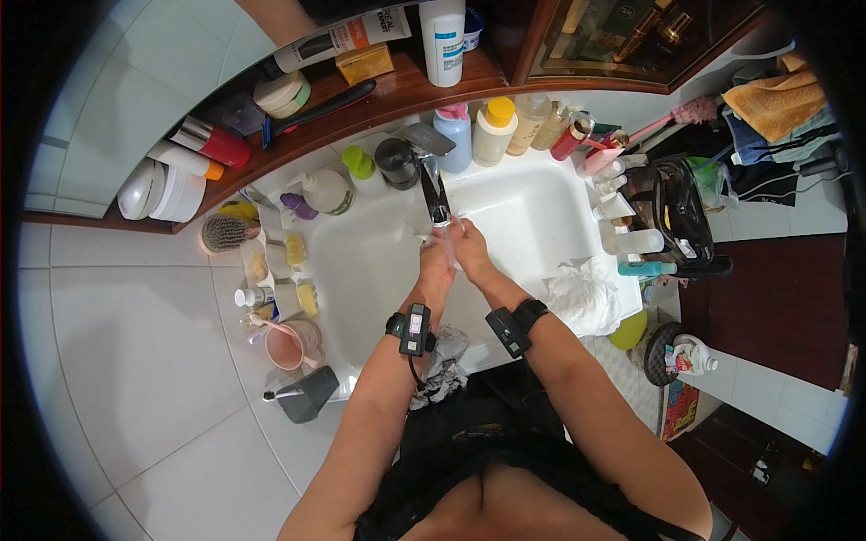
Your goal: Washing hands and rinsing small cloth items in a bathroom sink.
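Both of my hands are close together under a chrome faucet point(435, 193), over the white washbasin point(365, 270). Water runs from the spout onto them. My left hand point(436, 260) is cupped just below the spout, its fingers blurred by the water. Beside it, my right hand point(470, 247) is turned inward with its fingers curled near the stream. Whether anything small lies between the hands is hidden. A wet grey cloth point(446, 362) hangs over the basin's front edge, partly behind my left forearm. White crumpled cloth or tissue point(583, 297) lies on the right rim.
Bottles, including a yellow-capped bottle point(497, 132), line the back rim. More toiletries and a dark mesh bag point(666, 209) crowd the right side. A pink cup point(291, 345) with a toothbrush and a hairbrush point(226, 232) stand left. A wooden shelf point(399, 88) overhangs the back.
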A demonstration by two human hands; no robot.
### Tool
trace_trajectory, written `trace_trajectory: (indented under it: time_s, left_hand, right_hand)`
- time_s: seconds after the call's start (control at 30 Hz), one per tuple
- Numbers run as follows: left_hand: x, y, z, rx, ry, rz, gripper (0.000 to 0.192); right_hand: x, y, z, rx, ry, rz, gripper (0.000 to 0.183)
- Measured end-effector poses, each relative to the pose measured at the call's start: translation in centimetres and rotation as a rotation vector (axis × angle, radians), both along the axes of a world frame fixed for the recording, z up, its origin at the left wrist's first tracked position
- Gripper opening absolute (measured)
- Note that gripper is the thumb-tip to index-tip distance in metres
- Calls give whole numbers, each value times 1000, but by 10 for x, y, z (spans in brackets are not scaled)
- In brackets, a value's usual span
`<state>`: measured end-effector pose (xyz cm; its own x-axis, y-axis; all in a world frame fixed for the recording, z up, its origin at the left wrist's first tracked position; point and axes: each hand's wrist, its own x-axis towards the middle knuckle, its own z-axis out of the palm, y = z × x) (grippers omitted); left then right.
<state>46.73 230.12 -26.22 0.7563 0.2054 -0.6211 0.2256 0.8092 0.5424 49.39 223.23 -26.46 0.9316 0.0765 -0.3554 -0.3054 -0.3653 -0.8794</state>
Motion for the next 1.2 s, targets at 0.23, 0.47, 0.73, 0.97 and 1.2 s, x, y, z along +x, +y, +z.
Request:
trace_trajectory:
  time_s: [0.23,0.47,0.73,0.97,1.2]
  left_hand:
    - [6,15,4,-66,-68,52,42]
    - [2,16,5,-112,-129,28,49]
    - [0,20,4,-147,-103,34,46]
    - [-5,27,12,-230,20,-2,52]
    - [-8,37,-2,-181,95,148,34]
  right_hand:
    - [2,-7,13,717,276,-149,47]
    - [6,-11,17,777,355,-164,47]
    - [5,-15,25,768,272,-122,35]
    - [5,-15,31,848,200,-151,26]
    - [13,-23,28,771,192,-183,27]
